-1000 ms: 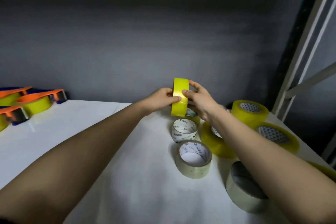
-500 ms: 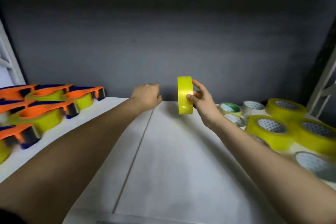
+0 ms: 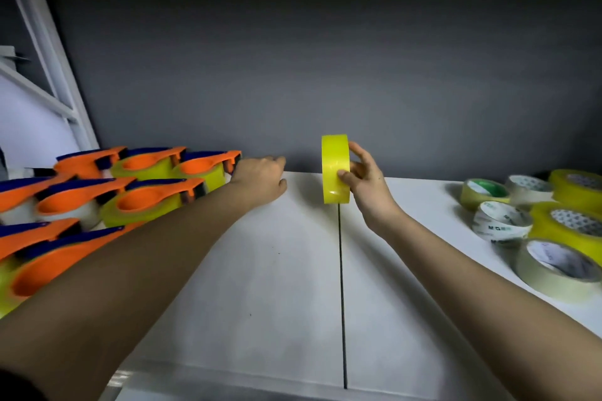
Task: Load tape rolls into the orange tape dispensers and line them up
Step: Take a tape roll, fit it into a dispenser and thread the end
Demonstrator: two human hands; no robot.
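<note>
My right hand (image 3: pixel 366 181) holds a yellow tape roll (image 3: pixel 335 169) upright on edge above the white table (image 3: pixel 293 270), thumb on its near rim and fingers behind it. My left hand (image 3: pixel 262 177) hovers to the left with fingers loosely curled and nothing in it, right beside the nearest orange dispenser (image 3: pixel 208 166). Several orange-and-blue dispensers with yellow or clear rolls in them (image 3: pixel 150 202) are grouped at the left of the table.
Loose tape rolls lie flat at the right: yellow ones (image 3: pixel 566 225), a white printed one (image 3: pixel 501 220), a clear one (image 3: pixel 553 270). A seam (image 3: pixel 340 286) runs down the table. A grey wall stands behind; a white frame (image 3: pixel 49 75) rises at the left.
My left hand let go of the yellow roll and moved left to the dispensers. My right hand carried the roll left, away from the loose rolls. The view swung left.
</note>
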